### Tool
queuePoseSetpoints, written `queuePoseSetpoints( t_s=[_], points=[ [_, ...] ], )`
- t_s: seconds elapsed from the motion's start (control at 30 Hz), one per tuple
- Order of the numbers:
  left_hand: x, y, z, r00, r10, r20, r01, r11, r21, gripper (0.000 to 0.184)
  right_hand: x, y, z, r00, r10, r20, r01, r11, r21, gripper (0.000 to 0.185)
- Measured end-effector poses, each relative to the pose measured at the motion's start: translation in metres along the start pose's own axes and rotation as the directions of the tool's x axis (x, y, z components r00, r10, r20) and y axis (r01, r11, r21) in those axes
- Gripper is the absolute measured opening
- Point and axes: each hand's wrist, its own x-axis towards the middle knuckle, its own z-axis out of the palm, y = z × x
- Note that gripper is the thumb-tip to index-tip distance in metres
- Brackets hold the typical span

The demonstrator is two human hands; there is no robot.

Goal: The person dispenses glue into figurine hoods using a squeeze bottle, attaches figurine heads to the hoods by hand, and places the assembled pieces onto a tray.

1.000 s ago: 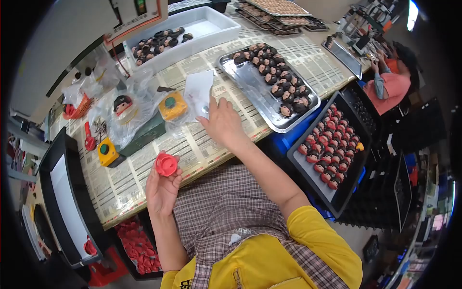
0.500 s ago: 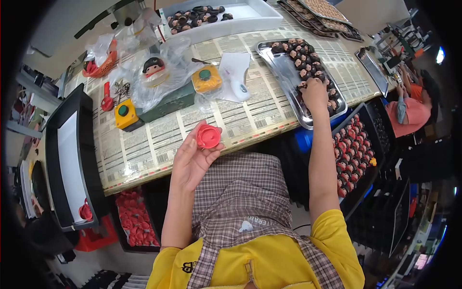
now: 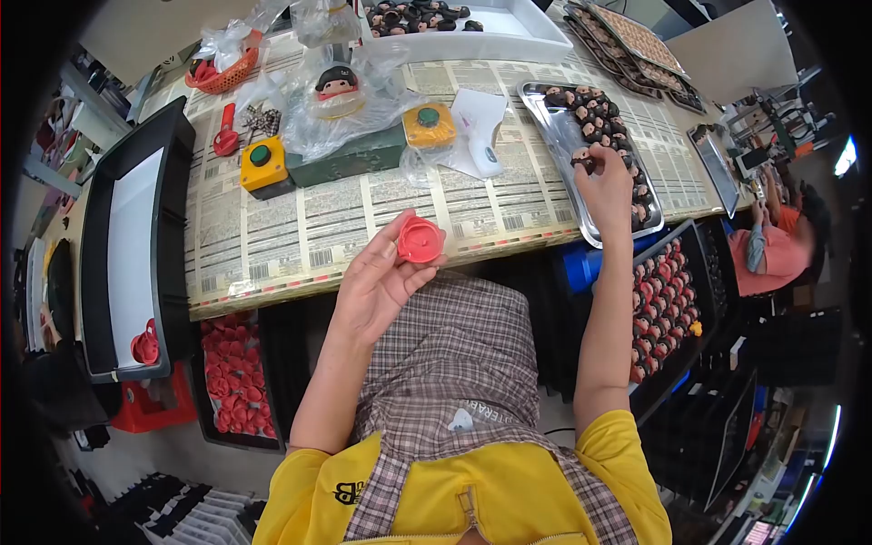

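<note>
My left hand (image 3: 377,286) holds a red, round, hollow plastic part (image 3: 421,240), its open side facing up, in front of the table edge. Over the metal tray (image 3: 560,130), my right hand (image 3: 610,193) pinches a small doll head (image 3: 582,162) with black hair, partly hidden by the fingers. Several similar doll heads (image 3: 599,116) lie along the tray's right side. Farther left, a doll head with a red lower part (image 3: 336,84) sits in a fixture wrapped in clear plastic, between two yellow boxes with green buttons (image 3: 260,156).
A white tub (image 3: 527,41) of doll heads stands at the back. On the left is a black tray (image 3: 173,245) with a red piece inside. Below the table are a bin of red parts (image 3: 234,377) and a crate of red-and-black figures (image 3: 663,304). Another person (image 3: 772,245) sits at right.
My right hand has drawn slightly back from among the tray's doll heads and now shows one between its fingertips. My left hand still holds the red part. The camera view has shifted.
</note>
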Motion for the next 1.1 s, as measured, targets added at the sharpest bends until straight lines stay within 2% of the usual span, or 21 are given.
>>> queuePoseSetpoints(
  t_s=[0.07, 0.13, 0.2, 0.3, 0.7, 1.1],
  points=[
    [-0.002, -0.002, 0.001, 0.999, 0.024, -0.04, -0.022, 0.999, 0.05, 0.051, -0.026, -0.062, -0.022, 0.996, -0.049, 0.075, 0.03, 0.971, 0.235, 0.027],
    [0.0, -0.004, 0.003, 0.998, 0.031, -0.048, -0.026, 0.996, 0.087, 0.052, -0.055, -0.102, -0.027, 0.965, -0.23, 0.124, 0.159, 0.894, 0.418, 0.032],
    [0.0, -0.007, 0.005, 0.999, 0.026, -0.045, -0.021, 0.994, 0.112, 0.051, -0.078, -0.123, -0.024, 0.929, -0.33, 0.166, 0.2, 0.827, 0.525, 0.037],
    [-0.002, -0.009, 0.008, 0.998, 0.026, -0.052, -0.02, 0.993, 0.113, 0.043, -0.097, -0.137, -0.018, 0.899, -0.395, 0.191, 0.241, 0.808, 0.538, 0.042],
    [-0.002, -0.014, 0.013, 0.996, 0.018, -0.092, 0.001, 0.978, 0.208, 0.045, -0.105, -0.146, -0.012, 0.875, -0.436, 0.212, 0.286, 0.817, 0.5, 0.043],
    [-0.002, -0.013, 0.017, 0.996, 0.016, -0.092, 0.01, 0.961, 0.275, 0.043, -0.109, -0.143, -0.004, 0.877, -0.416, 0.242, 0.257, 0.83, 0.494, 0.043]
  ],
)
